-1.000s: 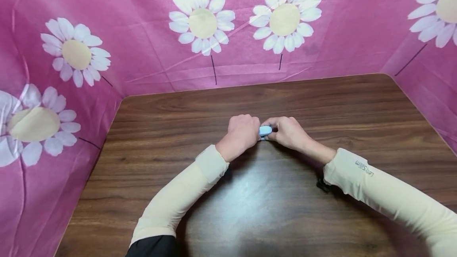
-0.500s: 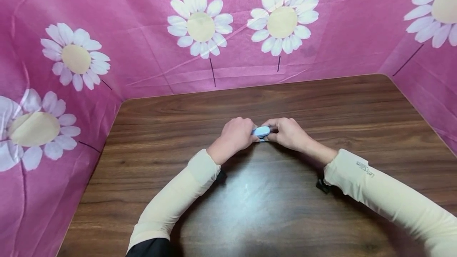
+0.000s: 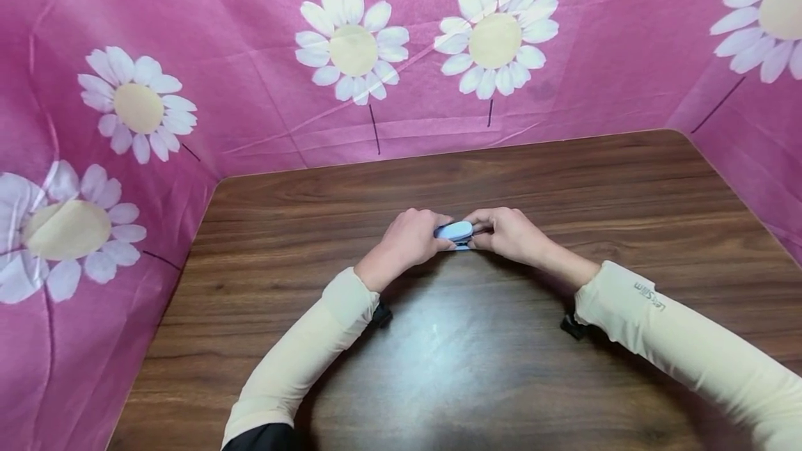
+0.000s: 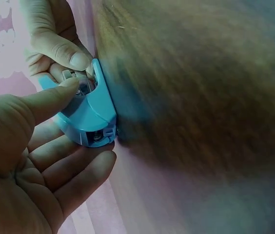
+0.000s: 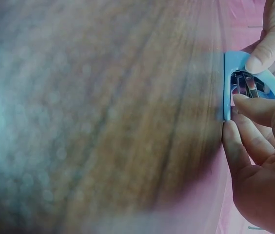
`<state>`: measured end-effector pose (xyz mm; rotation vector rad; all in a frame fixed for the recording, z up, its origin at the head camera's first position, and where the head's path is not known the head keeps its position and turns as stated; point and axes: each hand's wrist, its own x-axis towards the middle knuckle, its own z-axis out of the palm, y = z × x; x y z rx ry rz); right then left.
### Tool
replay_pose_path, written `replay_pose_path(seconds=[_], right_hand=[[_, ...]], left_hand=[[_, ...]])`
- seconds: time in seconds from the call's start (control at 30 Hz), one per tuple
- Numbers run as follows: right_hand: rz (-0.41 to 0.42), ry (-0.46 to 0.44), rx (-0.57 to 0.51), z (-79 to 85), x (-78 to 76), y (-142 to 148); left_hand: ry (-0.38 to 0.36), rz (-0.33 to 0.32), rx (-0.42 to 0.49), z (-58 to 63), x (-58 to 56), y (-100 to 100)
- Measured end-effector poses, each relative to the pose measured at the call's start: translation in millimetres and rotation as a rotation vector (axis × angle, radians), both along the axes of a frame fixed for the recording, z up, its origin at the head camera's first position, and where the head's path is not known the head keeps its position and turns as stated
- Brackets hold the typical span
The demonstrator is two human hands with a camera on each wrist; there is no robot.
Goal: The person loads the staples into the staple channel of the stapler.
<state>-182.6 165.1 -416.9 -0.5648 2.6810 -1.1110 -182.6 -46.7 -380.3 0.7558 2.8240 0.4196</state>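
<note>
A small light-blue stapler (image 3: 455, 231) is between both hands, its base against the table. My left hand (image 3: 409, 236) holds its rounded body; in the left wrist view the thumb lies on top while the other fingers (image 4: 86, 178) reach round the far side. From the right, my right hand (image 3: 510, 236) pinches the opposite end with thumb and fingertips. Metal parts (image 5: 246, 84) show inside the stapler's gap in the right wrist view, near the right thumb. Fingers hide part of the gap, so whether anything small is held there is unclear.
The brown wood-grain table (image 3: 351, 193) extends around the hands, with glare in front of them. Pink cloth (image 3: 250, 89) printed with white flowers hangs along its back and sides. A black wrist device (image 3: 571, 326) shows under the right sleeve.
My left hand has shifted a little left, and more of the stapler's blue top shows between the hands. The right hand has stayed nearly in place, still at the stapler's end.
</note>
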Motion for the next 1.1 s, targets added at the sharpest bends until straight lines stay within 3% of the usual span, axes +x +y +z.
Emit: replay_pose_path(seconds=[0.17,0.27,0.33,0.43,0.57,0.63,0.77,0.97,1.1], right_hand=[[0.008,-0.018,-0.005,-0.9,0.0,-1],[0.009,-0.021,-0.008,-1.9,0.0,-2],[0.008,-0.021,-0.007,-2.2,-0.3,-3],[0.009,-0.019,-0.007,-2.2,-0.9,-3],[0.019,-0.003,-0.008,-3.0,-2.0,-3],[0.024,0.005,-0.008,-3.7,-2.7,-3],[0.025,0.005,0.001,-3.7,-3.6,-3],[0.056,-0.003,0.033,-0.6,-2.7,-3],[0.113,0.031,0.101,10.2,2.0,3]], left_hand=[[-0.009,0.027,0.020,2.1,1.4,-6],[0.027,0.087,0.021,8.3,3.9,-11],[0.095,0.131,0.032,13.6,6.2,-16],[0.285,0.175,0.032,18.6,8.7,-27],[0.526,0.230,-0.053,20.4,8.9,-43],[0.576,0.253,-0.113,20.8,8.4,-50],[0.575,0.270,-0.188,19.7,7.3,-61],[0.458,0.294,-0.208,13.8,10.5,-71],[0.372,0.286,-0.209,10.7,13.9,-73]])
